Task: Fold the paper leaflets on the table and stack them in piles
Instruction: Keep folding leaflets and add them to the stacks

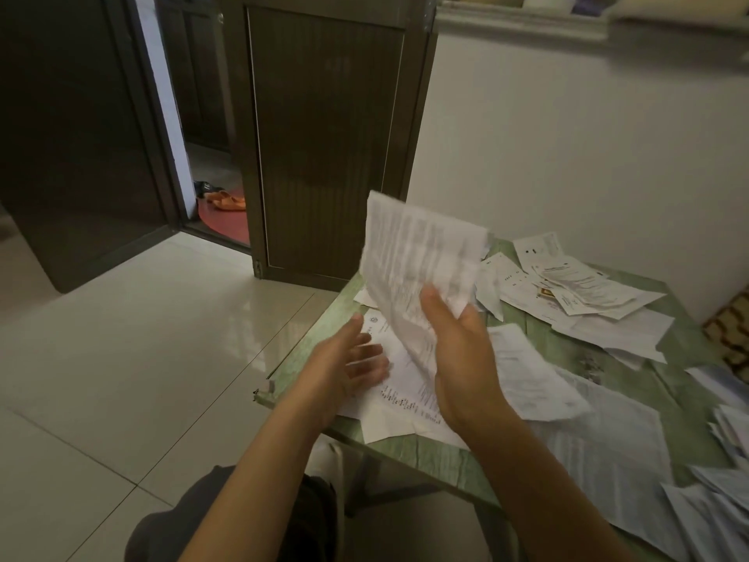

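My right hand [460, 350] pinches a white printed leaflet [417, 253] and holds it upright above the green table [308, 342]; the sheet is blurred. Just left of it my left hand [348, 358] hovers with relaxed, spread fingers over a flat leaflet [399, 403] lying near the table's left edge, holding nothing. Several more leaflets lie loose across the table: a heap at the back [575, 290], one sheet right of my right hand [531, 375], and others along the right side [721, 500].
The table's left corner [263, 393] juts over a glossy tiled floor [142, 338]. A dark folding door [328, 148] stands behind the table, with orange slippers [227, 200] in the doorway. A white wall runs behind on the right.
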